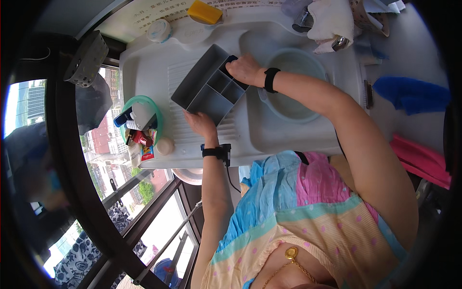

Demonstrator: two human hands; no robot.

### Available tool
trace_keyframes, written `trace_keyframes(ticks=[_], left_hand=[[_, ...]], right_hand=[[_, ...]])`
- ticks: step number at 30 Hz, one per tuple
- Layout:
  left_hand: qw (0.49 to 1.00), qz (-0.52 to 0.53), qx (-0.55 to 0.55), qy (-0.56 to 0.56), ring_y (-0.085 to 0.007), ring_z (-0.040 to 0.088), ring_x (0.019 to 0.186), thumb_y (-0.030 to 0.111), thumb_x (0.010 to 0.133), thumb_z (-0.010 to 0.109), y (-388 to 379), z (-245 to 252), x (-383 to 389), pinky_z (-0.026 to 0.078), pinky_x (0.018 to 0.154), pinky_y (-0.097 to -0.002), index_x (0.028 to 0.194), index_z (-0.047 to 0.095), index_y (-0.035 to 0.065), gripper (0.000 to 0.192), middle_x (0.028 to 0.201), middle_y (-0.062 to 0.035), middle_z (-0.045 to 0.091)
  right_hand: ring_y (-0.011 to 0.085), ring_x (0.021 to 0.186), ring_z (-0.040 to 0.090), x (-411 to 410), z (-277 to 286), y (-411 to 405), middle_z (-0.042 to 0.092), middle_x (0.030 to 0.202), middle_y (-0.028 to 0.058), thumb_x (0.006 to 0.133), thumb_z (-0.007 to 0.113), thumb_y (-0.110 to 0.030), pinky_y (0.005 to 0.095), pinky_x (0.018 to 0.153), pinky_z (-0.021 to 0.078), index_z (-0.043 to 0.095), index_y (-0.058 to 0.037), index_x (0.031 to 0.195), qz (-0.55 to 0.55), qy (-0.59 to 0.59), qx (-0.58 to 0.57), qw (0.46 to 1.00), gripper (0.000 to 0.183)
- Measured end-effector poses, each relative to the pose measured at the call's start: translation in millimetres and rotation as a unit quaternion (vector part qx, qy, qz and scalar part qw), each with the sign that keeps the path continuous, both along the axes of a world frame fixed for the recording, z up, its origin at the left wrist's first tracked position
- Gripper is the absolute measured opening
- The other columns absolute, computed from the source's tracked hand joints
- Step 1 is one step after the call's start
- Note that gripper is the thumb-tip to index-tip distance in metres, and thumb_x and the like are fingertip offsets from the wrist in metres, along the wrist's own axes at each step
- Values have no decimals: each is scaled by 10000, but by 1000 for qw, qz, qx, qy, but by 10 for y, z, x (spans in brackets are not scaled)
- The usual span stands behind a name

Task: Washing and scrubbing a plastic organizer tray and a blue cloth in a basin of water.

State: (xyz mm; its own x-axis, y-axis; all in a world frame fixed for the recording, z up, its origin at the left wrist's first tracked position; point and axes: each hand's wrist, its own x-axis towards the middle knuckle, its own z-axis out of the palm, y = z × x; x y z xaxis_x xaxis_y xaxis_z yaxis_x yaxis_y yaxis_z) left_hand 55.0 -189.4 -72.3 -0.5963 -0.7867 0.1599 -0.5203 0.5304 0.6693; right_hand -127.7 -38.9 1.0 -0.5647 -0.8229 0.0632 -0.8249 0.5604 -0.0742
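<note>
A grey plastic desk organizer (203, 77) with several compartments is held tilted over the ribbed washboard (225, 134) of a white laundry sink (144, 68). My left hand (200, 123) grips its near lower edge. At the organizer's far right side, my right hand (246, 69) is bent into a fist over a narrow compartment. Something dark blue, likely a cloth (232, 58), shows at its fingers; most of it is hidden. Just right of the organizer, a pale translucent basin (297, 119) sits in the sink bowl, partly covered by my right forearm.
Left, a green plastic bowl (160, 108) holds several small items beside a round, pale object (165, 146). Behind are a yellow sponge (205, 12) and a white tub (159, 31). A white cloth (330, 21), brush (367, 94) and blue cloth (411, 94) lie right.
</note>
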Motion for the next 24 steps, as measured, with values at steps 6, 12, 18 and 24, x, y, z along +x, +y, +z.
trace_keyframes(ticks=[6, 12, 18, 24], left_hand=[[1000, 18, 17, 0, -392, 473, 1163, -17, 820, 463, 65, 3, -21, 427, 933, -441, 1349, 365, -12, 538, 1267, -233, 480], [999, 28, 12, 19, -396, 498, 1127, -20, 815, 477, 35, 49, -25, 443, 905, -439, 1346, 360, -9, 543, 1240, -227, 485], [998, 36, 49, 11, -389, 519, 1086, -20, 815, 480, 67, 148, -75, 455, 870, -439, 1345, 369, 40, 545, 1210, -193, 502], [998, 44, 51, 8, -389, 532, 1066, -22, 809, 488, 49, 151, -75, 463, 852, -441, 1341, 369, 50, 550, 1211, -196, 500]], right_hand=[[308, 706, 668, -154, -143, -143, 669, 727, 143, 746, 555, -113, 410, 654, 525, 676, -55, 707, -46, -74, 0, 996, 140], [247, 548, 593, -399, -7, -232, 583, 538, 95, 749, 646, -225, 377, 590, 466, 668, -16, 757, -99, -364, 2, 926, 211], [276, 692, 638, -557, 149, -61, 661, 702, 110, 756, 665, -203, 402, 635, 481, 689, -70, 793, -38, -171, -9, 984, 140], [313, 695, 643, -218, 22, -103, 641, 695, 132, 746, 597, -144, 425, 625, 500, 615, -68, 715, 120, -74, 20, 990, 84]])
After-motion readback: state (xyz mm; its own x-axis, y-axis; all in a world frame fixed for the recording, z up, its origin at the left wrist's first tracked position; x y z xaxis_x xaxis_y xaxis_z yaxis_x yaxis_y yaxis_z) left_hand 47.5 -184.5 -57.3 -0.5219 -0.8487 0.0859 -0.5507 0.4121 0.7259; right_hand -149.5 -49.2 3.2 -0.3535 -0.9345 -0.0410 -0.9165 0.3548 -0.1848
